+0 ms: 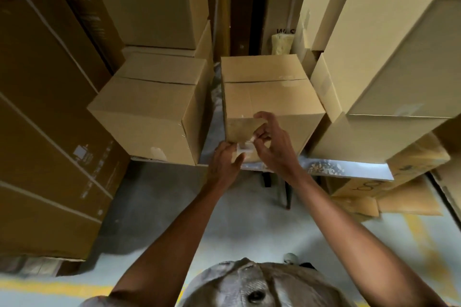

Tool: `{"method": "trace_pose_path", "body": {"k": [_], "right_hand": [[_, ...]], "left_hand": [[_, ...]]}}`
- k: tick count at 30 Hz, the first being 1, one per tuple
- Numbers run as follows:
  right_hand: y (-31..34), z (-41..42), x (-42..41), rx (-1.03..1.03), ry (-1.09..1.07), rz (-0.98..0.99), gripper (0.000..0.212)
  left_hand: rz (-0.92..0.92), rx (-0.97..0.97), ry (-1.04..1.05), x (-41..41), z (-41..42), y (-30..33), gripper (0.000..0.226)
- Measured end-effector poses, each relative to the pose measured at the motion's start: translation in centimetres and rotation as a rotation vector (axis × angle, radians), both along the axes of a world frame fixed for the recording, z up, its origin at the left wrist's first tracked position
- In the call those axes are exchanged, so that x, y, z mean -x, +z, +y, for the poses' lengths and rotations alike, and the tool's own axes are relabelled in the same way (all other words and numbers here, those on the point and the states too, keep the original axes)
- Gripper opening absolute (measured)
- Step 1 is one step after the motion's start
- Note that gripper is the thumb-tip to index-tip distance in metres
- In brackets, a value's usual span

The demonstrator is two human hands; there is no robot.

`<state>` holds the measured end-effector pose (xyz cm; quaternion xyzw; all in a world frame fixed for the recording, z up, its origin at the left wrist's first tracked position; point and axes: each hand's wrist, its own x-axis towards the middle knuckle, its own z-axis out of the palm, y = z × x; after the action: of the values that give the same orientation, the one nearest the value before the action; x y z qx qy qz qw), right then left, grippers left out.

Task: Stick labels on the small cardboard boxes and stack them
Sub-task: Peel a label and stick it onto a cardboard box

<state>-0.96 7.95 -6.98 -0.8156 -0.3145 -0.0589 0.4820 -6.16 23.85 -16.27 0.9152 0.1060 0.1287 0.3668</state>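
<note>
Two hands at the near face of the plain brown cardboard box: left hand and right hand pinching a small pale label low against it. Risk of creasing or skewing from uneven pressing.

Metal table — tall dark cartons

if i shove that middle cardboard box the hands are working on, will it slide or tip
The middle cardboard box is squat with a flat base, so it would likely slide rather than tip. The table looks smooth and metallic, so probably little grip. Its weight cannot be judged; its seam looks closed.
</note>
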Motion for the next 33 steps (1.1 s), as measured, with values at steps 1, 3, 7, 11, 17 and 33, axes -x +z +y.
{"method": "trace_pose_path", "body": {"k": [1,3,7,11,17,33], "right_hand": [[0.2,0.0,-0.7,0.019,0.031,-0.013,0.052],[0.5,-0.3,-2.2,0.084,0.076,-0.043,0.050],[0.8,-0.9,-4.3,0.196,0.106,-0.130,0.056],[0.1,-1.2,-4.8,0.237,0.139,-0.231,0.063],[0.1,-1.2,-5.3,0.239,0.151,-0.381,0.068],[-0.5,-2.9,-5.9,0.258,0.192,-0.273,0.038]], "left_hand": [[-0.017,-0.001,0.025,-0.2,-0.3,0.0,0.036],[-0.054,0.013,0.047,-0.3,-0.9,-0.3,0.021],[-0.147,0.067,0.026,-0.2,-1.3,-0.6,0.031],[-0.219,0.116,0.041,-0.4,-1.3,-1.2,0.044],[-0.199,0.117,-0.004,-0.7,-0.5,-2.9,0.018],[-0.046,0.095,-0.051,4.8,-2.3,-4.6,0.030]]}}
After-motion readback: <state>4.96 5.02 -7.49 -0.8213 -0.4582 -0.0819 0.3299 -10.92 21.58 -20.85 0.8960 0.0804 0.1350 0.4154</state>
